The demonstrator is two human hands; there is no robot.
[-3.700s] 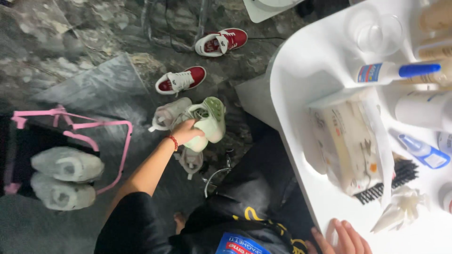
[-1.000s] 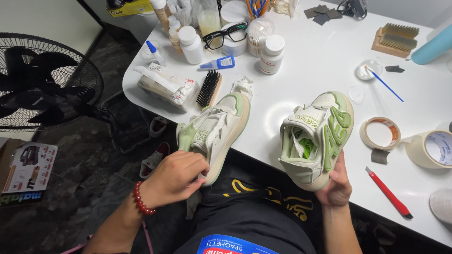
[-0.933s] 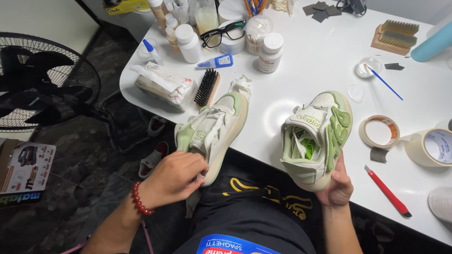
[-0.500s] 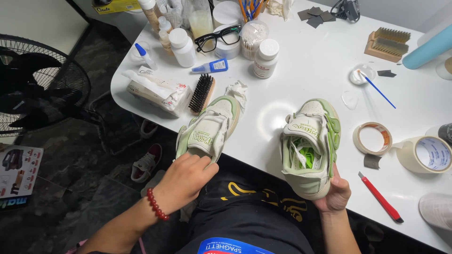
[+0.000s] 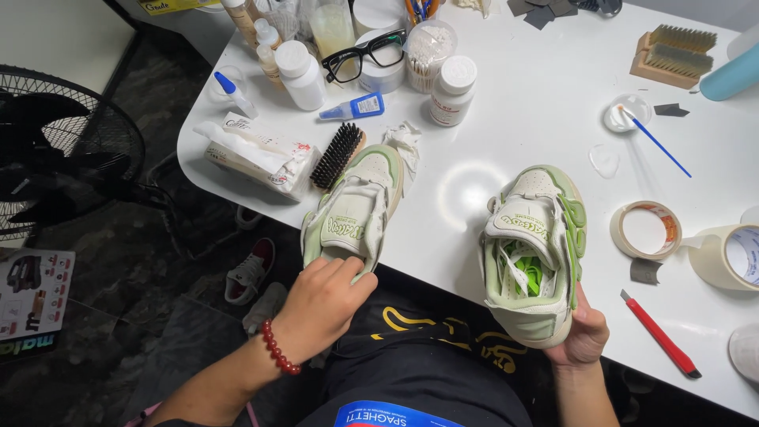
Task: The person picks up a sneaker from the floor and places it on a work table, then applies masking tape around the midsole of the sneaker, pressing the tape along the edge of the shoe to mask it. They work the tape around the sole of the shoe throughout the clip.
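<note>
Two sneakers: a pale green and white pair, both now on the white table point(image 5: 490, 190) near its front edge
Left sneaker point(image 5: 352, 209): toe pointing away, heel end overhanging the edge — set beside a black brush point(image 5: 337, 154), toe against a crumpled white cloth point(image 5: 405, 142)
Right sneaker point(image 5: 535, 253): toe away, opening up, bright green laces bunched inside
Left hand point(image 5: 320, 304): closed over the heel of the left sneaker, red bead bracelet at the wrist
Right hand point(image 5: 583, 332): cupped under the heel of the right sneaker, thumb up its side
Change: 3.7 s ago the left hand was down at the floor with the pair; a second ago both shoes were on the table, and since then they sit a little further in, grip unchanged
Reading: the pair looks freshly delivered to the work surface — hands not yet let go
Nearby: tissue pack point(image 5: 257, 150), blue-capped glue tube point(image 5: 354, 107), black glasses point(image 5: 365, 57), tape roll point(image 5: 644, 229), red craft knife point(image 5: 660, 332)
Hidden: right fingers under the sole; left fingertips behind the heel
Cut off: bottles at the top edge, a white object at the lower right corner
Unclear: contents of the small dish with the blue stick point(image 5: 655, 141)
</note>
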